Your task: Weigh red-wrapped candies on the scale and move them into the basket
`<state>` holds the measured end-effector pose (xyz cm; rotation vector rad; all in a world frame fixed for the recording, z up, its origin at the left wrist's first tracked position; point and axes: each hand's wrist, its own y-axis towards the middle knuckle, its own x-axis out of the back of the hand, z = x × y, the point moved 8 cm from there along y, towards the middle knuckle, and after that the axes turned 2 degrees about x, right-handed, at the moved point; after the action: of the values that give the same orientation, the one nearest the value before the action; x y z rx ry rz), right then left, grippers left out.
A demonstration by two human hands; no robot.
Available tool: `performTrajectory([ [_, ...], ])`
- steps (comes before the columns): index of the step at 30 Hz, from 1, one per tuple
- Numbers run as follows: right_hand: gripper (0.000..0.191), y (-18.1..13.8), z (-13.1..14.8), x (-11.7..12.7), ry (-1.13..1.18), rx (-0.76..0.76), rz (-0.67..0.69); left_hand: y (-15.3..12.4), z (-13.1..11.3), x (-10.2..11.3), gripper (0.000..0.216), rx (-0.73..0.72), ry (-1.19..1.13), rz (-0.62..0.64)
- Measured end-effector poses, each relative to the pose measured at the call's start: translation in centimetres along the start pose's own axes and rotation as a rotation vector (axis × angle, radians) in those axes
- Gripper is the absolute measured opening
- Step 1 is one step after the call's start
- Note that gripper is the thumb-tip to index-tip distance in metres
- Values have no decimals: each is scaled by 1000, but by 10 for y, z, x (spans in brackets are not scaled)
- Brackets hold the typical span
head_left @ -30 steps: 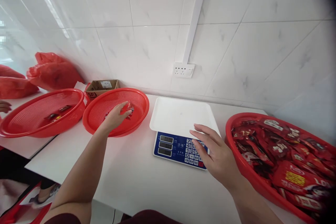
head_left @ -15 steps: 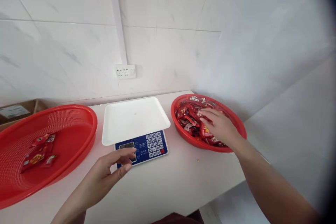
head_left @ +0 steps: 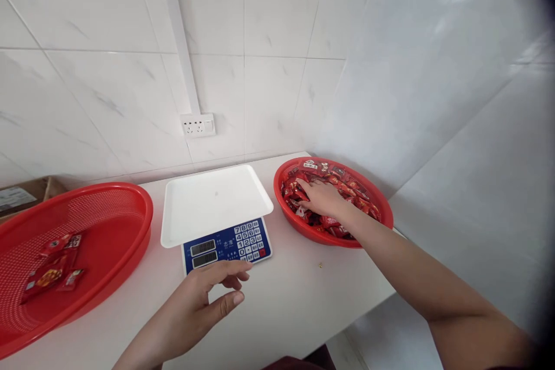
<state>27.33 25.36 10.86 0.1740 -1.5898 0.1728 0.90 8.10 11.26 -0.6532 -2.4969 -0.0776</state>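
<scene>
My right hand (head_left: 319, 198) reaches into the right red basket (head_left: 318, 235), which is heaped with small red snack packets (head_left: 347, 186). Its thumb and fingers are apart, at the left part of the heap, with no packet lifted between them. In front of the scale my left hand (head_left: 203, 300) hovers with thumb and fingers apart, holding nothing. The weighing scale (head_left: 225, 245) has a blue keypad panel, two small displays and a bare white tray (head_left: 217, 202).
On the left, a larger red basket (head_left: 145, 231) holds several red packets (head_left: 50, 272). Behind it stands a cardboard box (head_left: 50, 188). A tiny gold-coloured bit (head_left: 321, 265) lies on the white table (head_left: 299, 300). A socket (head_left: 198, 125) is on the tiled wall.
My right hand has moved left and deeper over the packets in the right basket. My left hand has shifted right and nearer to me, uncovering the scale's displays. The view has shifted slightly.
</scene>
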Motion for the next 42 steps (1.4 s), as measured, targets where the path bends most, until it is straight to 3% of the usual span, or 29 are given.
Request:
performTrajectory([
  [5, 35, -2, -18, 10, 65, -46, -26, 0, 2, 0, 34, 31, -7, 11],
  [9, 35, -14, -38, 30, 188, -120, -125, 6, 0, -2, 35, 34, -10, 22],
  [14, 35, -27, -61, 47, 547, -224, -341, 13, -3, -7, 35, 23, -37, 48],
  [20, 29, -24, -65, 37, 872, -134, -312, 18, -2, -11, 34, 27, -66, 46],
  [26, 24, -25, -68, 44, 716, -193, -403, 18, 0, -12, 35, 47, -55, 70],
  [31, 26, -22, -70, 49, 739, -207, -452, 17, 2, -16, 35, 64, -47, 106],
  [34, 25, -27, -57, 57, 759, -193, -438, 20, 2, -15, 35, 53, -57, 93],
  [36, 24, -31, -35, 65, 809, -102, -423, 26, 0, -10, 37, 37, -78, 47],
  [38, 22, -34, -1, 73, 885, 63, -363, 34, -4, -2, 43, 23, -124, -41],
  [42, 17, -37, 84, 71, 992, 413, -91, 54, -19, 19, 55, -111, -243, -243],
])
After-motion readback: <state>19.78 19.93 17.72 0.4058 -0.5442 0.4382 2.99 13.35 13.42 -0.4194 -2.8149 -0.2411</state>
